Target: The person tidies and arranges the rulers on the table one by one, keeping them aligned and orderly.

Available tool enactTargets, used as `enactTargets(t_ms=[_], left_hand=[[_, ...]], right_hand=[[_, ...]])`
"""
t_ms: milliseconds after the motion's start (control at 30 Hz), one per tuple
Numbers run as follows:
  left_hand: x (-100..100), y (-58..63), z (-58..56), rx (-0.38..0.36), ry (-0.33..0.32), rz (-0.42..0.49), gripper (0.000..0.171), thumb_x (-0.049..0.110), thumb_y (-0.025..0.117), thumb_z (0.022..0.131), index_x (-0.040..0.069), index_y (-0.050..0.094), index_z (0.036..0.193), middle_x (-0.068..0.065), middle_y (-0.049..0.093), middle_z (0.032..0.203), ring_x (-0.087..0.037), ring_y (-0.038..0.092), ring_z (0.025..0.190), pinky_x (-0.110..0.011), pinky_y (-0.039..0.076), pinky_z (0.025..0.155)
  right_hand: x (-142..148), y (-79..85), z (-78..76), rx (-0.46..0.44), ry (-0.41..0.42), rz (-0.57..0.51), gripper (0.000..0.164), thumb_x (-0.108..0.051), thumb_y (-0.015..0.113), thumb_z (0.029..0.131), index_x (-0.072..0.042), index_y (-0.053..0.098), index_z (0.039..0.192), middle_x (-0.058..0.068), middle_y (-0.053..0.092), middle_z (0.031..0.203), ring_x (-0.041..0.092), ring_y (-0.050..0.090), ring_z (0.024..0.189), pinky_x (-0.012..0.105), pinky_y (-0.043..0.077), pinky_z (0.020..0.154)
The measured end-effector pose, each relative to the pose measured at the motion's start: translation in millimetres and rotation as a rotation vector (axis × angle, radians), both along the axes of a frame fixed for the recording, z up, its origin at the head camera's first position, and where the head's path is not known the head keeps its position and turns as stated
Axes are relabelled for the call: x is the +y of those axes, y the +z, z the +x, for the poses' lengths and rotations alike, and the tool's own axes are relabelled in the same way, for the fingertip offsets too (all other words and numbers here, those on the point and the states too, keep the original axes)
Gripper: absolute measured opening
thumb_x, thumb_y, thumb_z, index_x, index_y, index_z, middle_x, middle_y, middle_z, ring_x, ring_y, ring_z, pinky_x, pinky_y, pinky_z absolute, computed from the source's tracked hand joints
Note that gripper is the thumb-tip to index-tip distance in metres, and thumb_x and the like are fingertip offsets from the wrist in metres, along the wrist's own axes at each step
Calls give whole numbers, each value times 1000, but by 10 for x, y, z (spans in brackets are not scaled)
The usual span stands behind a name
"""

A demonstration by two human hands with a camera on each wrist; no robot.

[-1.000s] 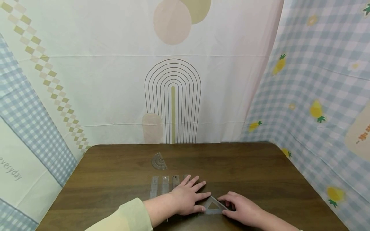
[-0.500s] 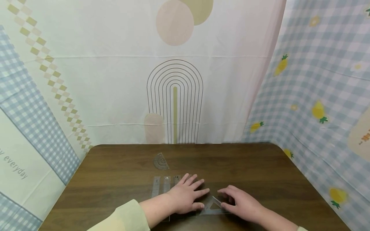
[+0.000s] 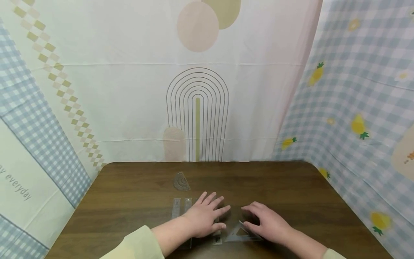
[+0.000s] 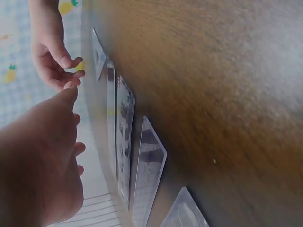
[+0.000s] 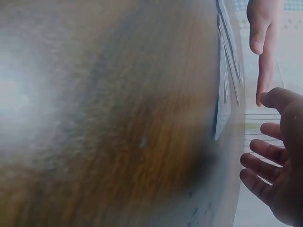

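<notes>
My left hand (image 3: 204, 218) spreads its fingers over a row of clear plastic rulers, hiding parts of them. In the left wrist view, a gap shows between this hand (image 4: 47, 156) and the rulers (image 4: 149, 175). Right of the row lies a clear triangular set square (image 3: 236, 237) with a triangular cutout. My right hand (image 3: 270, 223) is beside the set square, overlapping its right corner in the head view. In the right wrist view the fingers of this hand (image 5: 279, 165) are loosely bent, with nothing between them, and the set square (image 5: 221, 101) lies apart from them.
A clear protractor (image 3: 182, 182) lies behind the rulers. Two rulers stick out left of the left hand, the outer ruler (image 3: 176, 208) nearest the protractor's side. The brown wooden table (image 3: 275, 183) ends at a printed cloth backdrop (image 3: 136, 108).
My right hand has let go of the set square and lifted slightly away. My left hand has shifted a little up and left, uncovering the near end of a ruler.
</notes>
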State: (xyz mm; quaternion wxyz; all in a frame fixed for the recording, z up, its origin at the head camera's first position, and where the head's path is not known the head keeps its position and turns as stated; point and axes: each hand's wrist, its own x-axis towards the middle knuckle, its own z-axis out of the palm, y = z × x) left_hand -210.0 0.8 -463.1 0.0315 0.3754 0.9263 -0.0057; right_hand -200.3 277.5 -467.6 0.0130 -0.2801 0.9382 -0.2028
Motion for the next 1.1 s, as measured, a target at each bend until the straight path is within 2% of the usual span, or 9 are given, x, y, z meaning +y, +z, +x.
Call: enactTargets(t_ms=[200,400,600,767,1100], left_hand=[[-64,10,-19,29,31,19,63,64,33,100,36,28,157,-3,24,163,-31,17,150,-52,13,119],[-142,65,-43,23,100,49,64,63,35,100,35,29,157,-3,24,163,-31,16,150,-53,12,119],[-231,120,-76,10,168,88,63,62,37,100,35,29,157,-1,24,163,-29,13,151,-52,9,120],[-318,125,-92,15,202,110,64,62,39,100,35,30,157,-2,26,162,-30,15,151,-53,10,119],[-503,126,-145,-32,282,140,66,62,38,100,29,32,157,-5,29,161,-33,16,150,-56,9,119]], right_hand=[[-63,-11,-49,55,-1,11,47,-46,67,93,-16,64,130,-7,60,118,16,62,106,41,54,84],[-134,6,-108,119,-5,16,46,-41,71,91,-15,65,128,-4,62,118,18,62,107,44,54,85],[-236,36,-193,90,-1,16,47,-40,71,91,-14,64,129,-1,61,119,20,62,108,46,53,87],[-316,27,-261,88,6,31,47,-40,71,91,-15,64,130,-3,61,120,21,61,110,46,52,88],[-483,-11,-363,46,14,37,50,-41,69,92,-14,63,134,-1,60,121,24,61,110,48,51,88]])
